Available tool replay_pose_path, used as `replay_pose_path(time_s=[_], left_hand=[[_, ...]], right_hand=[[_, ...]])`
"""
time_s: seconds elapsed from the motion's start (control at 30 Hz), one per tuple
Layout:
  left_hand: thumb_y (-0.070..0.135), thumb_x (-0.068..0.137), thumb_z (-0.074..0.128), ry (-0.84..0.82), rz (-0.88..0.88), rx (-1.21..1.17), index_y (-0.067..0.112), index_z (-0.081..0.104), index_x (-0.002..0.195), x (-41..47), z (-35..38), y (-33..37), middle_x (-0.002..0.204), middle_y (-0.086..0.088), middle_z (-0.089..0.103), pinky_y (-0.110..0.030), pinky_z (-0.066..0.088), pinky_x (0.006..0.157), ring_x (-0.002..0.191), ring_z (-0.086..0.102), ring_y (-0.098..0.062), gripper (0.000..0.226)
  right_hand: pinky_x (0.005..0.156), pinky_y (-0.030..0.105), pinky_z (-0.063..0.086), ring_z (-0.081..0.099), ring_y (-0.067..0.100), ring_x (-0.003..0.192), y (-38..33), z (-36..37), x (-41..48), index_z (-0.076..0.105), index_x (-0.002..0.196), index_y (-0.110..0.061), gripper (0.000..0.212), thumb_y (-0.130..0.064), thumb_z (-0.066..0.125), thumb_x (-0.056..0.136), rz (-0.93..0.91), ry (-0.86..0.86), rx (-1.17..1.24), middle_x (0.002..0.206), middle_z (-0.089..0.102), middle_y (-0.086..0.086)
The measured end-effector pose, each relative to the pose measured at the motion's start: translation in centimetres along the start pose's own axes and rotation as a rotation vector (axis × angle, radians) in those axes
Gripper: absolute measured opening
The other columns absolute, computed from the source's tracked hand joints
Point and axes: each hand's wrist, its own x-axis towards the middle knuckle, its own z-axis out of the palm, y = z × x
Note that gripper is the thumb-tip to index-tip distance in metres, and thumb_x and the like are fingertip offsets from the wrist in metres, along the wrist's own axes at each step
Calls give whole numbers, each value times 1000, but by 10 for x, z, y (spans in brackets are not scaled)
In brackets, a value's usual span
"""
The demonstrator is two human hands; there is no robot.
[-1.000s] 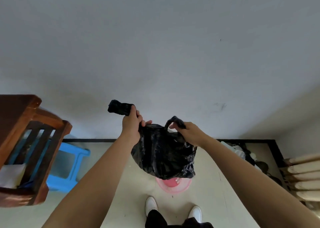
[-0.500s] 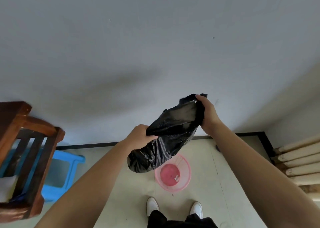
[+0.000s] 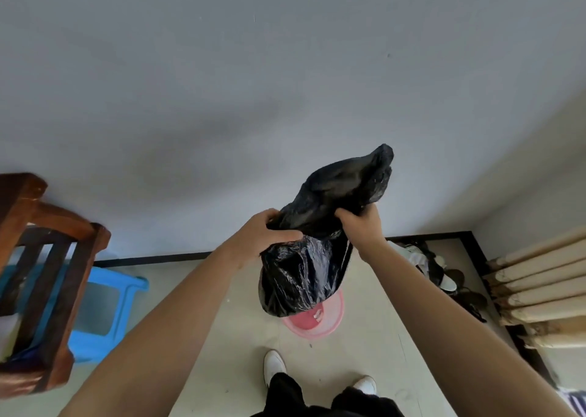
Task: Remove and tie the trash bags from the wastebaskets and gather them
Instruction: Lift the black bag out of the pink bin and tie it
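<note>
A black trash bag point(image 3: 304, 274) hangs in the air in front of me, above a pink wastebasket point(image 3: 329, 323) that stands on the floor. My left hand point(image 3: 263, 236) grips the bag's neck from the left. My right hand point(image 3: 360, 223) grips the same neck from the right, close to the left hand. The bag's loose top point(image 3: 345, 185) sticks up above both hands. The full lower part bulges below them and hides most of the wastebasket.
A wooden chair point(image 3: 47, 274) stands at the left with a blue plastic stool point(image 3: 104, 309) behind it. Shoes and clutter point(image 3: 440, 274) lie by the wall at the right, next to a stack of pale rolled mats point(image 3: 545, 286). My white shoes point(image 3: 274, 366) are just below the wastebasket.
My hands have come together at the bag's neck; the right hand dropped from holding the top high. The bag now hangs upright with its loose top standing above both hands.
</note>
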Motion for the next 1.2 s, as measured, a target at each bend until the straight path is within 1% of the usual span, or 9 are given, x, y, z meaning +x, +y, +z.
replay_pose_path(time_s=[0.1,0.17,0.37,0.47,0.63,0.77,0.93,1.07,1.2], left_hand=[[19,90,70,322,-7,-484,11,61,92,-7,1,-4,75,-4,64,-30,47,63,62,60,-17,13],[23,97,63,441,-13,-648,17,47,78,-13,5,-5,58,3,41,-29,36,60,53,41,-14,25],[3,87,70,282,81,-340,10,54,108,-31,56,16,54,3,29,-31,37,63,52,31,-15,28],[2,82,74,230,56,-240,9,52,118,-38,85,21,56,3,29,-30,36,62,54,29,-15,44],[38,68,82,260,-30,-225,16,48,78,-55,153,28,52,4,24,-28,30,54,48,21,-15,41],[84,74,51,149,-114,-463,19,38,60,-71,185,25,62,-2,14,-28,27,50,56,13,-19,68],[37,77,77,172,-203,-252,11,74,99,-87,210,10,95,-9,77,-35,54,89,90,71,-23,34],[26,91,70,425,31,-656,21,63,74,-82,204,14,45,8,43,-23,38,58,40,38,-7,19],[27,90,72,500,120,-693,24,56,81,-78,190,17,47,10,26,-22,34,52,41,25,-7,19]], right_hand=[[81,32,45,61,27,102,11,-19,0,58,108,-10,21,-5,55,88,29,31,-113,104,65,6],[82,35,45,59,29,101,15,-36,-5,54,106,-12,20,-5,49,88,23,-27,-239,100,61,5],[69,32,39,52,29,82,19,-80,-30,46,71,-21,26,-5,45,90,-161,-349,-689,85,58,10],[79,37,49,60,33,94,19,-105,-45,60,91,-13,18,-5,44,89,-234,-437,-805,100,68,14],[68,34,41,54,29,81,26,-143,-73,53,85,-22,24,-1,44,82,-422,-618,-977,81,60,7],[61,32,37,51,28,75,35,-155,-88,53,78,-27,26,-3,44,80,-497,-720,-1043,70,54,2],[72,36,47,62,32,91,65,-160,-101,63,107,-18,38,-10,43,76,-522,-800,-1025,97,69,10],[81,38,47,60,28,96,92,-176,-108,47,119,-17,37,-33,46,86,-264,-692,-679,105,64,6],[91,33,50,66,11,99,104,-180,-111,61,118,-32,45,-61,58,84,-151,-653,-388,105,71,-9]])
